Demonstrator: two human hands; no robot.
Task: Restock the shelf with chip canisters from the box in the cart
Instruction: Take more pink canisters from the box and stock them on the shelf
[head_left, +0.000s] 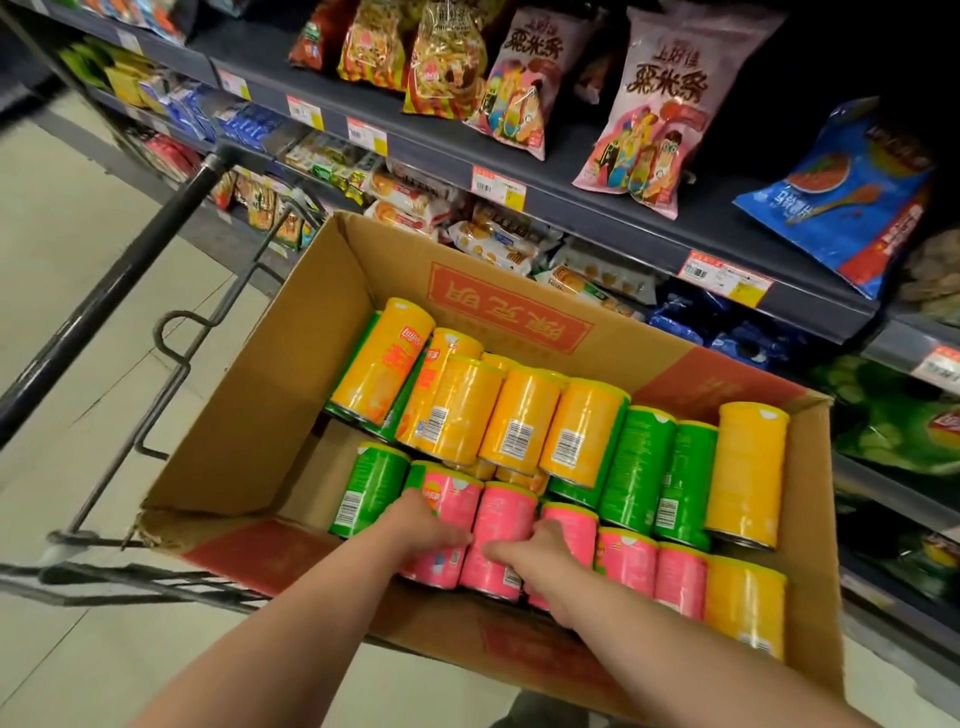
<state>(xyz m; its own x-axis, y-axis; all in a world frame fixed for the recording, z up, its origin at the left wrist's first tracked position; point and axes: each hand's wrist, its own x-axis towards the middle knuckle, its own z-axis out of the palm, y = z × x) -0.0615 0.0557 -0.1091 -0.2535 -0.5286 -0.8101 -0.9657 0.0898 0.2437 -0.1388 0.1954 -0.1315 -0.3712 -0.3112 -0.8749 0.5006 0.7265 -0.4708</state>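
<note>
Left hand (426, 525) and right hand (540, 551) lie over the pink canisters (501, 519) at the six o'clock side of the box (291, 374); whether the fingers clasp them I cannot tell (tips hidden). Pulling one out could tumble the tilted yellow canisters (514, 415) stacked at twelve o'clock

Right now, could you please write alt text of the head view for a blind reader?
A person's left grip and right grip rest on pink canisters in an open cardboard box that also holds yellow canisters and green canisters. The box sits in a cart beside snack shelves.
</note>
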